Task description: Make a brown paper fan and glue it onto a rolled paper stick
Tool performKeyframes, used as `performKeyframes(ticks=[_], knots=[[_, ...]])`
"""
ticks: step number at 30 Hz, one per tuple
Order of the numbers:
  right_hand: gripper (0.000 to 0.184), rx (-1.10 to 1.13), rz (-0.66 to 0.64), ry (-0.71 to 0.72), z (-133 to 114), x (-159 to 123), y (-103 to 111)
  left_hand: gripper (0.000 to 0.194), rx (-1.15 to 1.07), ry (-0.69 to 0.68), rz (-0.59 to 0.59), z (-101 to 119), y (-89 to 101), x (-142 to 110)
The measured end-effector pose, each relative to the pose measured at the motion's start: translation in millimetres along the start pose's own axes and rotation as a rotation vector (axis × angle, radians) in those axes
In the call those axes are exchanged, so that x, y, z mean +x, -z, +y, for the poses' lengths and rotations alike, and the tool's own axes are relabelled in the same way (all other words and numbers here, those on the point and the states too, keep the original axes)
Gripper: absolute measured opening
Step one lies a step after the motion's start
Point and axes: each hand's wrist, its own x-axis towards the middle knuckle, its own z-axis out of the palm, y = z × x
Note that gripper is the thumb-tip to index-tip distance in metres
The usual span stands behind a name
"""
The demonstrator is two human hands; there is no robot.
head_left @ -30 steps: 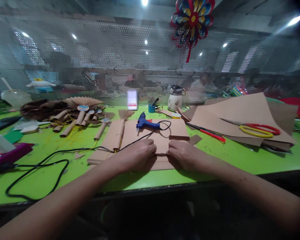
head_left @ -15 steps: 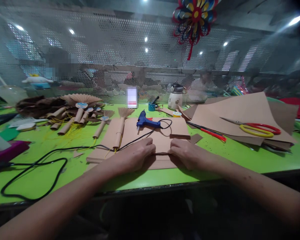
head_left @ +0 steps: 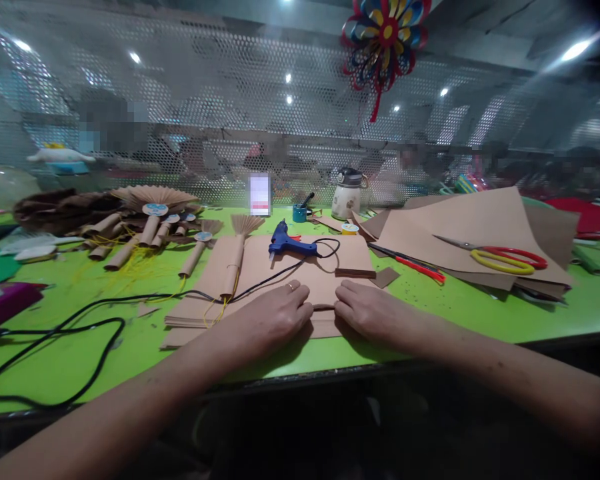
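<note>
My left hand (head_left: 269,317) and my right hand (head_left: 367,310) rest side by side on a stack of brown paper sheets (head_left: 260,273) at the near edge of the green table (head_left: 130,347). Between the fingertips of both hands sits a narrow folded strip of brown paper (head_left: 324,307), pinched from each end. A ring shows on my left hand. A second folded strip (head_left: 355,273) lies just beyond my right hand. A blue glue gun (head_left: 289,245) lies on the sheets farther back, its black cord (head_left: 80,320) trailing left.
Several rolled paper fans with round labels (head_left: 150,227) lie at the back left. Large brown sheets (head_left: 480,233) with red and yellow scissors (head_left: 505,259) lie at the right. A white jar (head_left: 347,195) and a small blue pot (head_left: 300,212) stand before the perforated screen (head_left: 230,100).
My hands have barely shifted on the strip. The camera has turned slightly, so everything sits a little farther left and lower.
</note>
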Motion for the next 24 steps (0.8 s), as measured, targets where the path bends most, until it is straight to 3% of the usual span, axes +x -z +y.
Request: performKeyframes(ticks=[9,17,20,24], knots=[[0.022,-0.020,0.030,0.071,1,-5,-5,0.021,0.158,-0.123,-0.036,0,1.2,4],[0.019,0.169,0.118,-0.159,1,-20,-9,0.016,0.243,-0.156,-0.026,-2,-9.1,3],[0.018,0.205,0.219,-0.241,0,-16,-2,0.012,0.235,-0.190,-0.040,-4,-10.7,1],[0.017,0.225,0.240,-0.210,-5,-2,2,0.009,0.215,-0.194,-0.030,-6,-14.2,-1]])
